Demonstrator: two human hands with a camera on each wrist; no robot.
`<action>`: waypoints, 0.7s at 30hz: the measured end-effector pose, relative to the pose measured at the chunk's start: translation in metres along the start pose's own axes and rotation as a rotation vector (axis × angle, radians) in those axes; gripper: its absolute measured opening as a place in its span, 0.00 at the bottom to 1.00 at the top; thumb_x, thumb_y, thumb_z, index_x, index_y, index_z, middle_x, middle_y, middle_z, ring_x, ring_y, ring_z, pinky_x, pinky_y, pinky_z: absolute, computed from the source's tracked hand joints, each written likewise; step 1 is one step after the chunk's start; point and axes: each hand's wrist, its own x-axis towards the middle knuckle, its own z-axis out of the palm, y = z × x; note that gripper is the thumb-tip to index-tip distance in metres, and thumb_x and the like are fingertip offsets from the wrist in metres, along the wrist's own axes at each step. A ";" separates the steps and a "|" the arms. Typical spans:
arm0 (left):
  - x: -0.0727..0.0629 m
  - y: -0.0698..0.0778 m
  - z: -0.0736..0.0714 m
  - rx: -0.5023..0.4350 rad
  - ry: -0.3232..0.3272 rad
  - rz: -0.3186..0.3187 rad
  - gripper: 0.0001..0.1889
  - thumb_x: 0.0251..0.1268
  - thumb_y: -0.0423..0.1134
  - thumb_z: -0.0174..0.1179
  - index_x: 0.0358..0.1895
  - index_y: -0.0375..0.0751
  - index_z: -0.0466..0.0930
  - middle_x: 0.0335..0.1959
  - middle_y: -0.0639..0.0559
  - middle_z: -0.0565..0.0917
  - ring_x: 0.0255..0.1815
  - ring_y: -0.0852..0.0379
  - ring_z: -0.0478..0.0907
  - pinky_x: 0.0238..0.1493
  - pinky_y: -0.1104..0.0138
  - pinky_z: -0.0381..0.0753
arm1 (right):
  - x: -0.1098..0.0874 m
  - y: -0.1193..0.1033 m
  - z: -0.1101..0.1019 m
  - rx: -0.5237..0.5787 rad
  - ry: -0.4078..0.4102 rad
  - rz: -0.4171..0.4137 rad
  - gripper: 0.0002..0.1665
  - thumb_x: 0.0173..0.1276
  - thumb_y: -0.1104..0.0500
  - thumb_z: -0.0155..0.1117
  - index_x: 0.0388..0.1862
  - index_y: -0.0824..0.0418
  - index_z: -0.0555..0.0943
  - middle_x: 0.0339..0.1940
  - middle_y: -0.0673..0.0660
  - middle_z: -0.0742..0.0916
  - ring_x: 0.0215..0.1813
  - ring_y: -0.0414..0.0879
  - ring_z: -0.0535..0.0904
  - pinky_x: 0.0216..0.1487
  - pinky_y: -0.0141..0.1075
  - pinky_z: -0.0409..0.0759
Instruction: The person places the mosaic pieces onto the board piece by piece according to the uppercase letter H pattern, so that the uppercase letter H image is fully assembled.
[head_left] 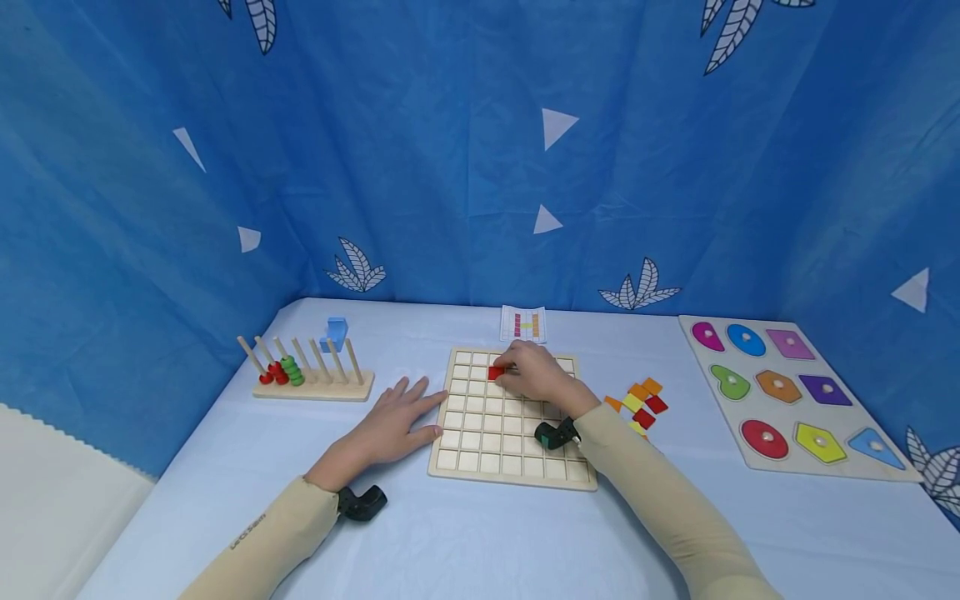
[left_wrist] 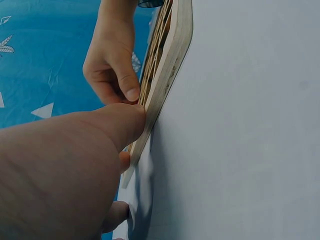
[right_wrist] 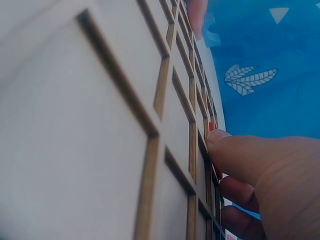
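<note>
A wooden grid board (head_left: 468, 437) lies on the table, its square cells framed by raised strips. Over its upper part, my right hand (head_left: 536, 372) pinches a small red square tile (head_left: 495, 373) between thumb and curled fingers. In the right wrist view, red (right_wrist: 210, 126) shows beside the thumb, close against the cell strips. My left hand (head_left: 393, 425) lies spread on the table at the board's left side, thumb and index finger at its edge. The left wrist view has that thumb (left_wrist: 132, 120) against the wooden rim.
Loose red, orange and yellow tiles (head_left: 643, 418) lie right of the board. A printed pattern card (head_left: 523, 323) is behind it. A peg stand with colored beads (head_left: 315, 390) and a blue piece (head_left: 335, 332) stand left. A shape puzzle board (head_left: 731, 392) lies far right.
</note>
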 end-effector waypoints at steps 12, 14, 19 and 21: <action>-0.001 0.000 0.000 -0.005 0.004 0.009 0.32 0.75 0.53 0.57 0.77 0.49 0.67 0.81 0.33 0.58 0.82 0.25 0.46 0.78 0.31 0.48 | -0.004 0.000 -0.005 0.036 -0.016 0.029 0.17 0.69 0.59 0.70 0.54 0.65 0.87 0.46 0.59 0.88 0.47 0.50 0.83 0.48 0.42 0.83; -0.001 0.000 0.000 -0.004 0.004 0.010 0.32 0.75 0.53 0.57 0.77 0.49 0.67 0.81 0.33 0.58 0.82 0.25 0.46 0.78 0.31 0.48 | -0.006 0.002 -0.008 0.041 -0.008 0.041 0.18 0.69 0.59 0.70 0.55 0.66 0.87 0.48 0.60 0.89 0.49 0.52 0.85 0.52 0.44 0.84; 0.000 -0.001 0.000 -0.003 0.005 0.009 0.32 0.75 0.53 0.57 0.77 0.49 0.67 0.81 0.34 0.58 0.82 0.25 0.46 0.78 0.31 0.48 | -0.015 0.006 -0.019 0.044 0.016 0.047 0.19 0.70 0.60 0.70 0.56 0.67 0.86 0.50 0.62 0.89 0.52 0.54 0.85 0.55 0.48 0.84; 0.000 -0.002 0.000 0.000 0.003 0.006 0.32 0.75 0.53 0.57 0.77 0.49 0.66 0.81 0.34 0.58 0.82 0.25 0.46 0.78 0.31 0.47 | -0.019 0.009 -0.024 0.044 0.014 0.063 0.20 0.70 0.60 0.69 0.57 0.68 0.85 0.51 0.62 0.88 0.53 0.55 0.85 0.56 0.49 0.84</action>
